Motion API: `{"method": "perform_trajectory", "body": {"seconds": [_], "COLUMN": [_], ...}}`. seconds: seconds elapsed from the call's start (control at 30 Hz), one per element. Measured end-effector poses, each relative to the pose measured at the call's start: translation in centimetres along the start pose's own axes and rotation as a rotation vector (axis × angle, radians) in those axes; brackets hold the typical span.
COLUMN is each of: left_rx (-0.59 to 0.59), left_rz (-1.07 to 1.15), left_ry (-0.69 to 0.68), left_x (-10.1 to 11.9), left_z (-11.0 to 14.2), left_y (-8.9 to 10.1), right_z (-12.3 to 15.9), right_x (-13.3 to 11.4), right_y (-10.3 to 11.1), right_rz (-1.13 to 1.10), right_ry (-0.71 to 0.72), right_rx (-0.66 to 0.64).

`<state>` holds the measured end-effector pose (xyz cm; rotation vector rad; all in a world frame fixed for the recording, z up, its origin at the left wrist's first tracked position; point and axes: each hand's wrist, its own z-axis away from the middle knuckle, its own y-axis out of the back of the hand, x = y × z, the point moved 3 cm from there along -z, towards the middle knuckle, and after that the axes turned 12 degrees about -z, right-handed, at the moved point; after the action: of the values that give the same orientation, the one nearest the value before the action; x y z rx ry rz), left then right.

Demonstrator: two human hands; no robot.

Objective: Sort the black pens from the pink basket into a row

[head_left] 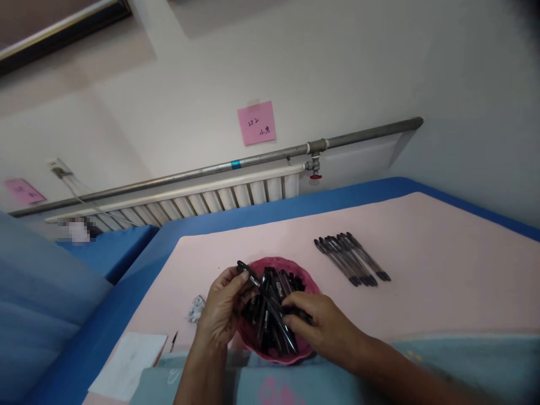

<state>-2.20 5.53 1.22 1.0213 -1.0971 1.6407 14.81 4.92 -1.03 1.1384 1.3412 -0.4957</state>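
A pink scalloped basket (310, 281) holds many dark pens and black pieces in a jumble. Over its left rim, my left hand (223, 301) is closed around the capped end of a black pen (254, 279). This pen slants down to the right across the basket. My right hand (323, 323) pinches a dark length at the pen's lower end, above the right side of the basket; the fingers partly cover it. To the right, several capped pens (348, 259) lie side by side on the pink table cover (442, 270).
Left of the basket lies a crumpled silvery scrap (196, 309). A white paper sheet (129, 363) and a thin dark pen (174, 341) are at the near left. Beyond the blue table edge (358, 197) stand a white radiator (228, 197) and a metal pipe (270, 156).
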Motion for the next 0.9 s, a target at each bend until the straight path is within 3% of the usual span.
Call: {"method": "perform_trajectory", "body": {"seconds": [0.27,0.43,0.57,0.63,0.77,0.9], "left_rx": [-0.121,-0.097,-0.097,-0.123,-0.197,-0.220], "left_rz": [-0.047,-0.140,-0.225,-0.275,-0.393,-0.470], "left_ry": [-0.046,-0.067,-0.070,-0.063,-0.080,-0.109], "left_x": [-1.9,-1.5,-1.1,-1.3,-1.8,-1.7], "left_z": [0.8,1.1,1.1,1.0,0.9,0.9], "left_y": [-2.5,-2.5,-2.1,-1.9,-1.8,-1.8], "right_z": [0.2,0.1,-0.3,-0.4,-0.2,0.2], "right_x": [0.1,-0.4,-0.3,0.4,2.3,3.9], "right_y": [0.4,1.1,4.6,7.2,11.4,13.3], "right_rz": [-0.036,-0.069,0.062,0.305,0.480,0.638], "right_ry": [-0.046,-0.013,0.037,-0.071,-0.203,-0.332], "right_rx": [0.081,0.144,0.394,0.508,0.560,0.525]}}
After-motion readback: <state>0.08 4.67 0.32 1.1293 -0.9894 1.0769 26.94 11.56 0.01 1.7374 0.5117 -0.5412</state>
